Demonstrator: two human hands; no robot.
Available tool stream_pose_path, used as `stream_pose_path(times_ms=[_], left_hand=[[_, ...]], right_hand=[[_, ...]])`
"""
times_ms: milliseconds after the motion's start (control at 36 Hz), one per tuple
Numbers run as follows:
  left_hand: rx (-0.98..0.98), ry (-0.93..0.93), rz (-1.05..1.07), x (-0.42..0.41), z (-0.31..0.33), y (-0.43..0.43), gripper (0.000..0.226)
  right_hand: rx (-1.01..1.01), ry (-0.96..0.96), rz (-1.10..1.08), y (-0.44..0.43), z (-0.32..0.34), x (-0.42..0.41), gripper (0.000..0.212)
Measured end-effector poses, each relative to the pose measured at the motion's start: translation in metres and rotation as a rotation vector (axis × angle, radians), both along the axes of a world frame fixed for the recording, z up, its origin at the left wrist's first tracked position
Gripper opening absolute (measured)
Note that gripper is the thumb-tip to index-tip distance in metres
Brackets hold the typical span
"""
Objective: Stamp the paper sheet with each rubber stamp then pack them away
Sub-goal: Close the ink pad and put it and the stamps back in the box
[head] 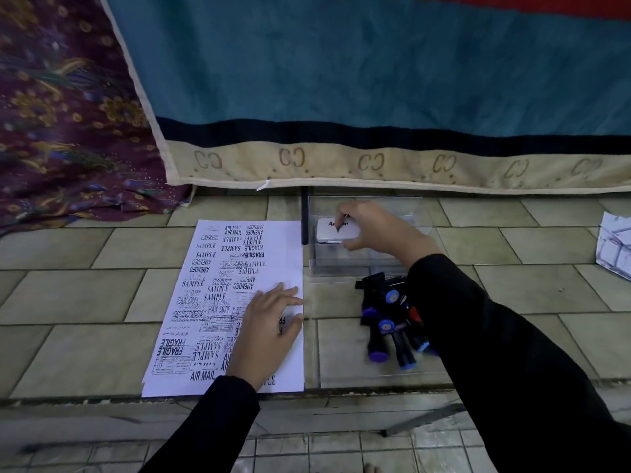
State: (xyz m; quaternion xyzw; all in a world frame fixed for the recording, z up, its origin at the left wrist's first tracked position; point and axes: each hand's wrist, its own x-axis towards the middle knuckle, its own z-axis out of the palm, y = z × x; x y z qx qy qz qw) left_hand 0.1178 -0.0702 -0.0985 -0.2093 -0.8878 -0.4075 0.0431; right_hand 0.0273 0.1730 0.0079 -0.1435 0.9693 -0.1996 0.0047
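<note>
A white paper sheet (pixel 218 268) covered with black stamp prints lies on the tiled surface. My left hand (pixel 266 329) rests flat on its lower right part, fingers straight. To the right stands a clear plastic box (pixel 358 264). Over it my right hand (pixel 372 230) grips a white rectangular stamp (pixel 329 230) with a black printed label, thumb and fingers curled round it. A heap of black rubber stamps with blue and purple ends (pixel 389 322) lies in front of the box, partly hidden by my right sleeve.
A clear lid or tray (pixel 321 363) lies flat beside the paper under the heap. A teal blanket with a beige border (pixel 341 165) hangs behind, a patterned maroon cloth (pixel 68 131) at the left. Crumpled paper (pixel 614 244) sits at the right edge.
</note>
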Motion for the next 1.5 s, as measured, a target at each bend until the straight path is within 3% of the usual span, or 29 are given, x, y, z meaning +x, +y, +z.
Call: stream_pose_path(times_ms=[444, 639, 1139, 1306, 1417, 1500], left_hand=[[-0.026, 0.011, 0.002, -0.002, -0.007, -0.002, 0.015], [-0.014, 0.012, -0.005, -0.002, -0.007, -0.001, 0.019], [-0.046, 0.027, 0.002, -0.002, -0.004, -0.001, 0.02], [0.017, -0.117, -0.003, -0.006, 0.003, 0.002, 0.025], [0.144, -0.328, 0.021, -0.009, 0.012, -0.001, 0.039], [0.199, -0.405, 0.042, -0.011, 0.017, 0.0, 0.038]], right_hand=[[0.022, -0.114, 0.071, 0.002, -0.011, -0.001, 0.022], [0.051, -0.164, 0.066, 0.001, -0.02, -0.005, 0.031], [0.285, -0.173, 0.156, -0.003, -0.023, -0.007, 0.036], [0.214, -0.137, 0.121, 0.003, -0.017, -0.002, 0.02], [-0.009, 0.001, -0.014, 0.01, -0.002, 0.016, 0.006], [-0.123, 0.004, -0.097, 0.014, 0.008, 0.039, 0.004]])
